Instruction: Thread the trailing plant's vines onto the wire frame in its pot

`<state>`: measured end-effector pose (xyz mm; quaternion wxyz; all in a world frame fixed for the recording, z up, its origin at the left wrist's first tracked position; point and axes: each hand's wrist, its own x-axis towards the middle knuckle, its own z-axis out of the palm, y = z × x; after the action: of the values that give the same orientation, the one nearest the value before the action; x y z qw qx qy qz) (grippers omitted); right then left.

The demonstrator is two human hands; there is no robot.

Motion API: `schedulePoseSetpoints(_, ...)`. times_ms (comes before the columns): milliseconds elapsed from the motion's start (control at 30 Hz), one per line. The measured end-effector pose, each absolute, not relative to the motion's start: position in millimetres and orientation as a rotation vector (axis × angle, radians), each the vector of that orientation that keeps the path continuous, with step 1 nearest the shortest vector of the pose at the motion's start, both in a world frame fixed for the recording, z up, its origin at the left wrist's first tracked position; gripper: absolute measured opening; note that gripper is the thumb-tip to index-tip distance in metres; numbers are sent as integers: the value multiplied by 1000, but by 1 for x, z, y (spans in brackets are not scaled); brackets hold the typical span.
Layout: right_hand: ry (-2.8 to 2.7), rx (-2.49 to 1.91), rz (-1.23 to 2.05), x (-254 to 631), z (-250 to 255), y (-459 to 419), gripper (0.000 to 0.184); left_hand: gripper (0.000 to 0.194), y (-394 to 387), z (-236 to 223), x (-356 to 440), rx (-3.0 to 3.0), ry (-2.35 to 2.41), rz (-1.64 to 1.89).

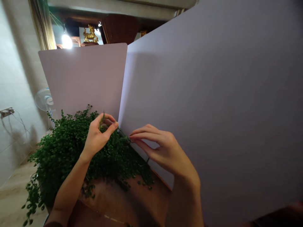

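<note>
A large heap of green vines point(66, 142) with small round leaves lies on the brown wooden tabletop point(123, 205). Above its right part, my left hand point(99, 135) is closed, thumb and forefinger pinched together. A green sprig point(102, 120) shows by its fingers, but what the fingertips grip is too thin to make out. My right hand point(161, 146) is a little lower and to the right, its thumb and fingertips pinched on a thin green stem at the heap's edge. The two hands are apart, fingertips facing each other.
Tall pale panels stand behind the vines point(87, 75) and along the right side point(224, 94). Beyond are a lit bulb point(67, 41), a golden animal figurine point(90, 34) and a white fan point(44, 99). A socket with cables point(7, 112) is on the left wall.
</note>
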<state>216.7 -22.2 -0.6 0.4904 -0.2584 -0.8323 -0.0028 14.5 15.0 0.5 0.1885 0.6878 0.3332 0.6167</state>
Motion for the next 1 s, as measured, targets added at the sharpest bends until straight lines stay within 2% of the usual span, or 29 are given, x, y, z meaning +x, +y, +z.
schedulePoseSetpoints(200, -1913, -602, 11, 217, -2, -20, 18, 9, 13, -2, 18, 2046, 883, 1641)
schedulePoseSetpoints(433, -1793, -486, -54, 213, 3, -30, 23, 8, 19, -4, 18, 1948, 991, 1762)
schedulePoseSetpoints(600, -1804, -577, -196, 217, 5, -35, 25, 12, 17, -2, 16, 1873, 982, 1820)
schedulePoseSetpoints(767, -1888, -540, -145, 218, 5, -35, 27, 8, 13, -1, 18, 1904, 1026, 1911)
schedulePoseSetpoints(1000, -1897, -555, -103, 220, -1, -23, 23, 9, 7, 0, 20, 1915, 969, 1844)
